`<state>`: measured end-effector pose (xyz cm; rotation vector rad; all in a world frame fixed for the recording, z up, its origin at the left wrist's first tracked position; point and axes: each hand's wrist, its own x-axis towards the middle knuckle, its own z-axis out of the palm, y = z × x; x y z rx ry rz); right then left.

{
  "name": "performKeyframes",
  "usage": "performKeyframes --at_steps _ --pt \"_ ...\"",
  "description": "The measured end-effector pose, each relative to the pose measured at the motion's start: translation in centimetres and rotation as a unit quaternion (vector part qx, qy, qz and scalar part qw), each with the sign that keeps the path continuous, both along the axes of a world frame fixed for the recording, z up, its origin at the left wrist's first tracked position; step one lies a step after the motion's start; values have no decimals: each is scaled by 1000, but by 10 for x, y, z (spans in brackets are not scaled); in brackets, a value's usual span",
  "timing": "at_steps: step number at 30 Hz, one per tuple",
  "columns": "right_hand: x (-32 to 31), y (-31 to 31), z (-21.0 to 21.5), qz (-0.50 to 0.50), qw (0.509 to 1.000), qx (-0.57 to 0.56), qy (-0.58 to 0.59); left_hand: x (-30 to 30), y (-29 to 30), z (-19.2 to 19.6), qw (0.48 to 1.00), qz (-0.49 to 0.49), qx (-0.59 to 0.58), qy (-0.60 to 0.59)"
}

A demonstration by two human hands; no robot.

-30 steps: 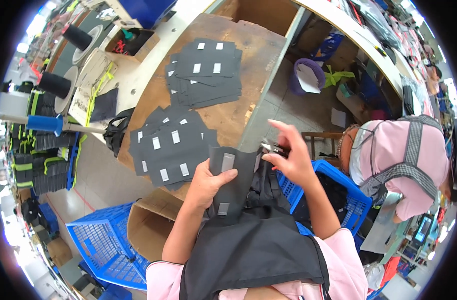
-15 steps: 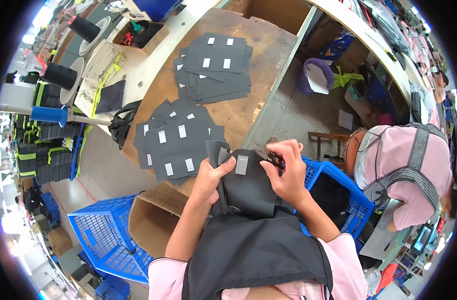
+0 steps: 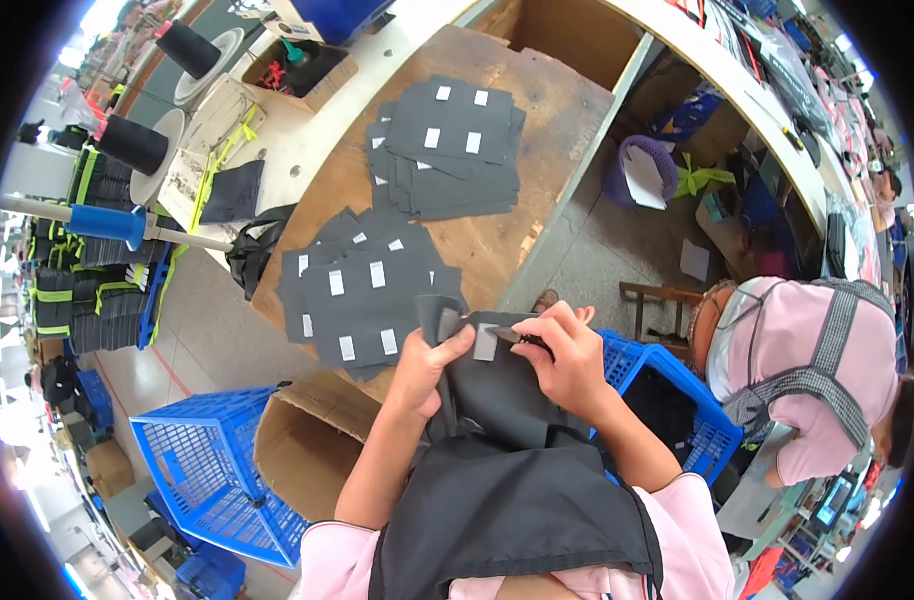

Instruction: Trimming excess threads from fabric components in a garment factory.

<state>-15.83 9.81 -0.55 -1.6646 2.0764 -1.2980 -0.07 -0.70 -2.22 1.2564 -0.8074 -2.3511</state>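
My left hand (image 3: 423, 368) is closed on the edge of a dark grey fabric piece (image 3: 492, 390), thumb on top, in front of my black apron. A light grey rectangular patch (image 3: 486, 342) sits near the piece's upper edge. My right hand (image 3: 567, 358) is closed round small dark thread snips (image 3: 512, 335), their pointed tip at the patch. Whether the blades touch thread cannot be made out. Beyond my hands, similar grey pieces with small white patches lie in a near stack (image 3: 362, 300) and a far stack (image 3: 455, 150).
Both stacks lie on a wooden board (image 3: 562, 100). At lower left stand a blue crate (image 3: 202, 470) and a cardboard box (image 3: 307, 430); another blue crate (image 3: 722, 415) is by my right arm. A person in pink (image 3: 807, 360) sits at the right. Black thread cones (image 3: 137, 145) stand at left.
My right hand has turned and brought the snips left, onto the light patch. The left hand keeps its hold on the fabric. The whole view has shifted slightly.
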Motion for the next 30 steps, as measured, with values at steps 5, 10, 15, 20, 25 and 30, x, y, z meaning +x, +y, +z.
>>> performKeyframes --at_steps 5,10,15,20,25,30 --pt "-52 -47 -50 -97 964 66 -239 45 -63 -23 973 95 -171 -119" --pt "-89 -133 -82 -127 976 163 -75 60 -83 -45 634 56 -564 -526" --pt "-124 -201 -120 -65 961 217 156 29 -61 -55 603 -90 -647 -458" --pt "-144 -214 -145 53 952 177 244 12 -69 -71 749 -31 -571 -335" --pt "-155 -208 -132 71 964 89 239 -26 -94 -65 987 54 -149 12" --pt "-72 -140 -74 72 994 35 68 -48 -88 -48 988 41 -98 113"
